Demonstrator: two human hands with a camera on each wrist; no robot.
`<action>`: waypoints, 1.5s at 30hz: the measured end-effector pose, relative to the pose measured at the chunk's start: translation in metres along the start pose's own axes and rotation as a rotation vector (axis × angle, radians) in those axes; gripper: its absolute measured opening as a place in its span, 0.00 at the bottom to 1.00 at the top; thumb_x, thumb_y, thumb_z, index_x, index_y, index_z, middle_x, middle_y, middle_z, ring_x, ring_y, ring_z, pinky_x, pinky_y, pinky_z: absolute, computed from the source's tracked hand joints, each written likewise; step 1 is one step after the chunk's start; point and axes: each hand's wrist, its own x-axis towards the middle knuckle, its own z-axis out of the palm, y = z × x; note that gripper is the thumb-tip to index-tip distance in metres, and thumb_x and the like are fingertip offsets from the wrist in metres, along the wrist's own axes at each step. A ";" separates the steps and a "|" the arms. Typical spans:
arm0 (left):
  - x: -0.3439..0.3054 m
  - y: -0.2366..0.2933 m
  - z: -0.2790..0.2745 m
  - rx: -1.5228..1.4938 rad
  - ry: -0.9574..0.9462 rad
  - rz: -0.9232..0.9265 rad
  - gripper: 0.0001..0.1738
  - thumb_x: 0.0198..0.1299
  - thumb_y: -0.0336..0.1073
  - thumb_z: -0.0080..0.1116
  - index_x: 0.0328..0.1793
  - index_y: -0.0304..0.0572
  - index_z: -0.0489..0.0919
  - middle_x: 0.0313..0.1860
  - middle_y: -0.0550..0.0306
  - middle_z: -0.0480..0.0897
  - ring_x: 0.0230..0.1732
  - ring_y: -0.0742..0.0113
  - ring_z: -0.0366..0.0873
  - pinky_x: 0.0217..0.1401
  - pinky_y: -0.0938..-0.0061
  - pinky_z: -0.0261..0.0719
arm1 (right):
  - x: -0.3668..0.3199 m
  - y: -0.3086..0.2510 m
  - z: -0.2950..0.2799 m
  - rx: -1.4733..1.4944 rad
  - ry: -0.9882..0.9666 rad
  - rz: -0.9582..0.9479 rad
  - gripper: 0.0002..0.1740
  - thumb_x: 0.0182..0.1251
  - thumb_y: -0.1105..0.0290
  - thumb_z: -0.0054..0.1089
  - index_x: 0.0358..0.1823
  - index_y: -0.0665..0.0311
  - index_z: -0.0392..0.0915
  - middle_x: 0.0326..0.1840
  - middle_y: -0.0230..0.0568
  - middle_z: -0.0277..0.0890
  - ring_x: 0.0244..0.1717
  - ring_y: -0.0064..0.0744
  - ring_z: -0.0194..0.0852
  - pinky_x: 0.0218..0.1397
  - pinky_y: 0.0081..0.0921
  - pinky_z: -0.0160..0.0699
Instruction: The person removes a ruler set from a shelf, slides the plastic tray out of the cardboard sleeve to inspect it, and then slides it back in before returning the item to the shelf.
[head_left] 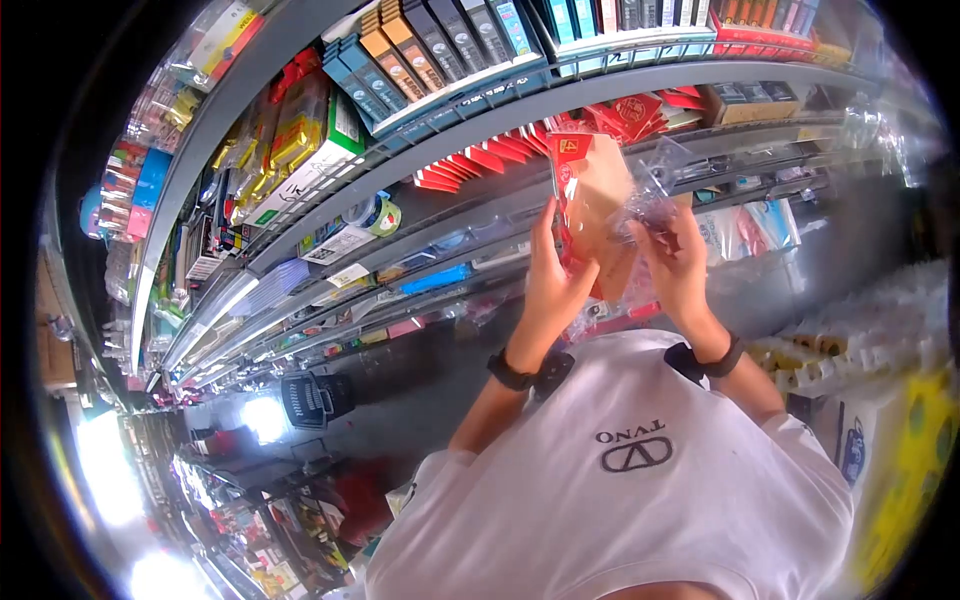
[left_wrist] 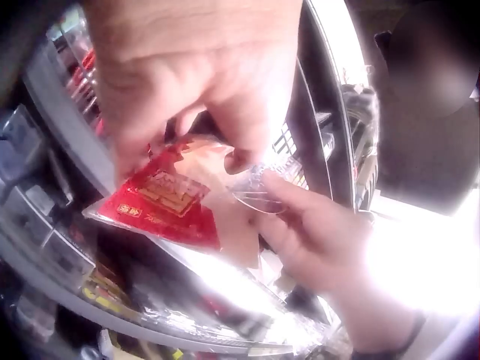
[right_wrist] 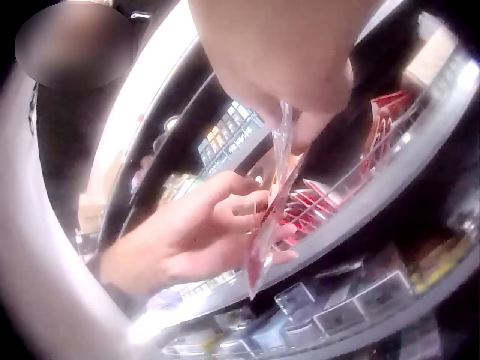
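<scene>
Holding a red and tan packet (head_left: 592,195) in a clear plastic sleeve, both hands were raised in front of a grey shop shelf (head_left: 560,100). The left hand (head_left: 553,285) gripped the packet's lower part, thumb on one face and curled fingers behind it; in the left wrist view those fingertips pinched the sleeve just above a red card with gold print. The right hand (head_left: 680,262) pinched the sleeve's loose clear edge between thumb and forefinger, the other fingers loosely bent, and in the right wrist view the plastic hung down thin and edge-on from that pinch. The packet stood roughly upright between the two hands, touching both, and was held clear of the shelf rather than resting on it. Just beside it on the shelf lay a row of red packets (head_left: 470,165) fanned against the wire rail. On the tier beyond stood narrow boxes (head_left: 430,45) in blue, orange and dark colours, packed side by side. A dark strap (head_left: 520,375) circled each wrist, and a white shirt (head_left: 640,500) with a dark logo filled the lower part of the head view.
</scene>
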 end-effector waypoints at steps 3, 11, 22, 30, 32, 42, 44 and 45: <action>0.001 -0.002 0.003 0.044 0.039 0.083 0.46 0.57 0.28 0.64 0.81 0.34 0.54 0.71 0.38 0.66 0.68 0.52 0.70 0.63 0.66 0.76 | -0.002 -0.010 0.002 -0.085 -0.031 0.112 0.16 0.68 0.77 0.67 0.53 0.70 0.73 0.47 0.42 0.84 0.46 0.21 0.83 0.44 0.20 0.81; 0.007 0.025 0.013 0.278 0.133 0.276 0.45 0.54 0.27 0.69 0.78 0.33 0.60 0.70 0.40 0.67 0.69 0.49 0.69 0.71 0.59 0.70 | -0.002 -0.008 -0.004 0.007 -0.065 0.158 0.19 0.71 0.76 0.64 0.59 0.73 0.69 0.49 0.44 0.83 0.48 0.24 0.83 0.48 0.22 0.82; 0.008 0.024 0.025 0.315 0.215 0.389 0.41 0.53 0.28 0.69 0.73 0.33 0.62 0.69 0.38 0.67 0.71 0.42 0.66 0.75 0.53 0.64 | -0.003 -0.010 -0.007 0.088 -0.099 0.200 0.13 0.77 0.72 0.58 0.57 0.69 0.70 0.42 0.34 0.79 0.42 0.17 0.77 0.43 0.18 0.77; 0.008 0.024 0.029 0.304 0.205 0.400 0.40 0.53 0.27 0.68 0.72 0.33 0.63 0.68 0.39 0.67 0.70 0.44 0.66 0.74 0.54 0.64 | -0.005 -0.006 -0.010 -0.113 -0.098 0.213 0.16 0.75 0.73 0.59 0.59 0.71 0.71 0.43 0.41 0.84 0.44 0.23 0.83 0.48 0.24 0.81; 0.007 0.023 0.029 0.279 0.197 0.408 0.40 0.52 0.26 0.69 0.72 0.34 0.63 0.68 0.39 0.67 0.70 0.43 0.65 0.74 0.53 0.65 | -0.005 -0.001 -0.008 0.041 -0.071 0.280 0.17 0.75 0.73 0.59 0.61 0.71 0.70 0.44 0.42 0.83 0.45 0.24 0.83 0.48 0.24 0.82; 0.006 0.022 0.027 0.277 0.183 0.446 0.41 0.49 0.24 0.72 0.71 0.36 0.65 0.69 0.41 0.66 0.70 0.44 0.65 0.73 0.55 0.65 | -0.001 -0.005 -0.012 0.188 -0.134 0.277 0.22 0.74 0.76 0.60 0.66 0.71 0.65 0.47 0.44 0.82 0.48 0.26 0.82 0.48 0.23 0.83; 0.006 0.022 0.027 0.255 0.199 0.443 0.41 0.49 0.24 0.72 0.71 0.36 0.65 0.69 0.41 0.66 0.70 0.44 0.65 0.73 0.55 0.65 | 0.000 -0.009 -0.010 0.171 -0.146 0.269 0.23 0.73 0.76 0.61 0.66 0.71 0.66 0.46 0.43 0.82 0.47 0.26 0.83 0.47 0.23 0.83; 0.005 0.021 0.027 0.245 0.206 0.441 0.41 0.49 0.24 0.72 0.71 0.37 0.66 0.69 0.42 0.66 0.70 0.44 0.65 0.73 0.55 0.65 | 0.000 -0.010 -0.010 0.164 -0.151 0.265 0.23 0.73 0.76 0.61 0.66 0.71 0.66 0.46 0.43 0.83 0.46 0.26 0.83 0.47 0.23 0.83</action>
